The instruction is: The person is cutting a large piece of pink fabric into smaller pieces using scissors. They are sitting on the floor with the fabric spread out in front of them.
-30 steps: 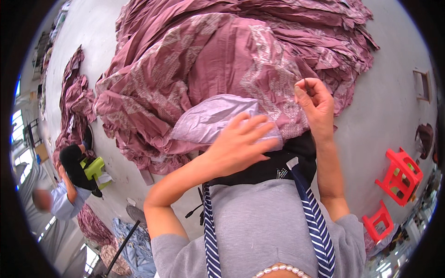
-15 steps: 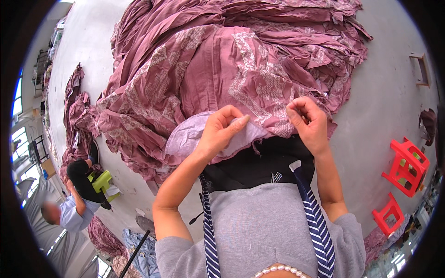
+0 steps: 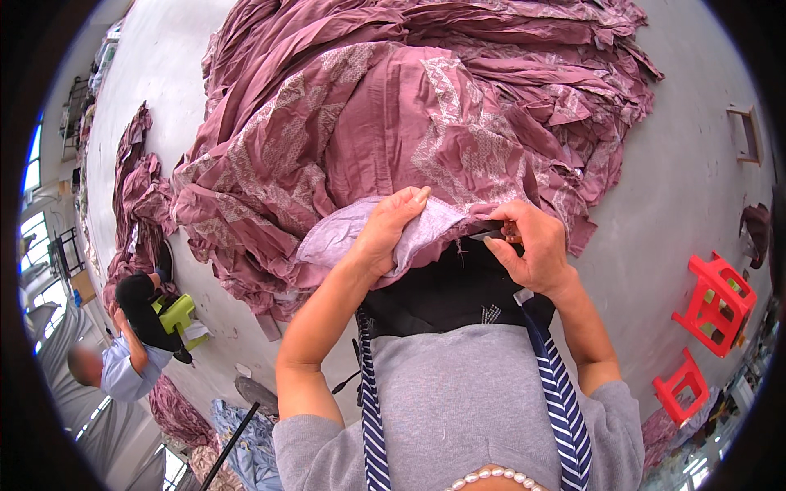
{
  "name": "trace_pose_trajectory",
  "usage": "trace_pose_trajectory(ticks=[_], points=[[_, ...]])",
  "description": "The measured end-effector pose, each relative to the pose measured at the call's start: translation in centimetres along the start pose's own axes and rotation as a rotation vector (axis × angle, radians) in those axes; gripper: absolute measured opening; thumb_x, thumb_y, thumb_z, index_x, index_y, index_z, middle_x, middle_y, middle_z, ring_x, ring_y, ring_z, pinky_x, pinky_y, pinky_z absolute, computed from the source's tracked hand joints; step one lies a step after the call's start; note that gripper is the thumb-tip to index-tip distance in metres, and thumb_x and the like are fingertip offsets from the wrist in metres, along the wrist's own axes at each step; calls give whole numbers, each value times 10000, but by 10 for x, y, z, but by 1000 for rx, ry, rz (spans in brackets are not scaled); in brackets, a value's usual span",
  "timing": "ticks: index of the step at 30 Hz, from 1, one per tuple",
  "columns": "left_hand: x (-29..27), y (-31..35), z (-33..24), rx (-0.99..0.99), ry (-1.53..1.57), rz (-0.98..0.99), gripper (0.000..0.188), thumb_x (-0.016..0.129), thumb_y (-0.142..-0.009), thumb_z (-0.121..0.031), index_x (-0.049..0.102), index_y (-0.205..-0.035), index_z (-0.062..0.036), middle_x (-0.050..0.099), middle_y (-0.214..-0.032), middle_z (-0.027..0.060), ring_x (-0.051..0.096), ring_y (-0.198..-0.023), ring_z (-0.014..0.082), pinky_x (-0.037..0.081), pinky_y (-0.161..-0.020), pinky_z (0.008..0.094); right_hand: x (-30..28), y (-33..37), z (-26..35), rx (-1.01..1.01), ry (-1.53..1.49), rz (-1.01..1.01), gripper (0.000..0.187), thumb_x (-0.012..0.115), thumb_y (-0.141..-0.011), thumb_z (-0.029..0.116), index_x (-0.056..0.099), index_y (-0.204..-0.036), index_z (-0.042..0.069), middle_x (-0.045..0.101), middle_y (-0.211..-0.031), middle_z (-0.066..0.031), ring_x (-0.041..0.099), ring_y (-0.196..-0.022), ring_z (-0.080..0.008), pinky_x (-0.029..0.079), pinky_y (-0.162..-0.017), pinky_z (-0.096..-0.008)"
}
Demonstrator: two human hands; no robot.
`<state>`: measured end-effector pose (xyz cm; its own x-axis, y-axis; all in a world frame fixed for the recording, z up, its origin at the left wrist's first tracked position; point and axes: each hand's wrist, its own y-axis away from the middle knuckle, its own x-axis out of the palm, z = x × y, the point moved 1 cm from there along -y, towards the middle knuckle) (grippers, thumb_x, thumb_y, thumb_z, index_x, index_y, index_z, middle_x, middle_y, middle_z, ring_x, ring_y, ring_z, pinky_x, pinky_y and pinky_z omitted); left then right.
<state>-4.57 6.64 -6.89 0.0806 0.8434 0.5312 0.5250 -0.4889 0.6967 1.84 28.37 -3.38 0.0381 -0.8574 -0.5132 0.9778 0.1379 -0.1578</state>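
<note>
A large heap of mauve-pink cloth [image 3: 360, 139] with white zigzag patterning spreads in front of me, its near edge over my lap. My left hand [image 3: 389, 229] is closed on this edge, gripping a pale lilac piece of fabric [image 3: 332, 233] that lies turned up on the cloth. My right hand [image 3: 532, 245] is closed around a small metal-bladed tool, which looks like thread snips [image 3: 490, 236]; the fingers hide most of it. Its blade points left, close to the cloth's edge. Loose threads [image 3: 460, 252] dangle from that edge between my hands.
Red plastic stools [image 3: 715, 303] stand on the grey floor at the right, and a small wooden frame [image 3: 743, 135] lies beyond them. At the left a person [image 3: 135, 360] sits on a green stool [image 3: 176, 319] beside more mauve cloth [image 3: 139, 196]. Blue cloth [image 3: 246, 442] lies lower left.
My right hand has come down and left to the cloth's edge, and the blade now shows. My left hand has shifted slightly left, with the fabric held higher in its fingers.
</note>
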Motion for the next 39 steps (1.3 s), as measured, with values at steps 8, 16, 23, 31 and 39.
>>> trace_pose_trajectory(ticks=[8,16,23,31,39], points=[[3,1,1,-9,17,-44,148,545,-966,-199,552,-986,-52,614,-848,8,586,-721,54,484,-678,213,4,-1,-11,-68,87,-74,281,757,-755,170,605,-961,55,601,-751,-49,580,-579,-177,468,-534,-278],[-3,-2,3,1,-24,12,147,548,-963,-206,550,-980,-60,591,-838,-17,570,-741,42,472,-692,210,12,-4,-16,-111,43,-25,301,763,-743,215,604,-948,62,621,-765,-65,608,-629,-222,483,-565,-326],[-8,-4,5,-43,5,46,137,545,-960,-183,554,-1013,-57,597,-888,-16,582,-795,44,476,-743,211,17,-9,-18,-204,62,-9,295,755,-746,228,601,-929,55,631,-782,-64,630,-676,-250,502,-597,-339],[-3,-3,3,-44,23,-18,158,556,-949,-170,564,-1048,-47,624,-908,1,608,-800,70,498,-751,227,20,-5,-23,-262,10,-58,297,768,-734,197,603,-936,55,634,-786,-59,637,-681,-253,504,-594,-343],[-8,-6,2,-52,46,40,163,558,-948,-179,570,-1042,-46,628,-919,7,608,-808,70,499,-758,221,17,-11,-20,-257,45,-21,318,758,-749,226,595,-955,47,612,-769,-55,611,-646,-243,489,-575,-337]])
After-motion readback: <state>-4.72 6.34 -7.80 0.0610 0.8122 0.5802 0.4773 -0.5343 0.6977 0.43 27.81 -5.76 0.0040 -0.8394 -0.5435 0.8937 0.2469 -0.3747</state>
